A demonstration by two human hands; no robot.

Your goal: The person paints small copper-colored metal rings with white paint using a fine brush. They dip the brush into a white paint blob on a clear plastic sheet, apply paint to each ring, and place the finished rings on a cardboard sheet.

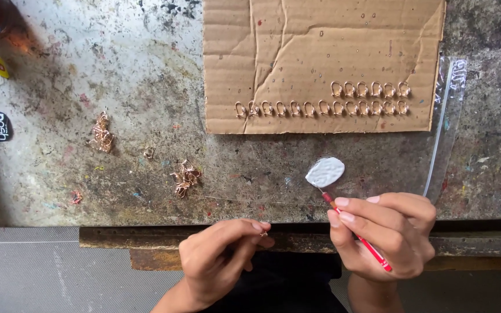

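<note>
Rose-gold ring (264, 233) sits pinched in our left hand (218, 261); our right hand (387, 235) grips a brush (355, 235). A loose pinch could drop it off the bench (146, 174).

Tiny rose-gold ring (264, 233) pinched at fingertips; thin red stick (358, 236) slanting toward white putty blob (325, 171).

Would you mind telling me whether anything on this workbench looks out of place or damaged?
The cardboard sheet is creased and torn, though the gold hooks on it sit in neat rows. Loose hooks lie tangled in small heaps on the stained bench.
</note>
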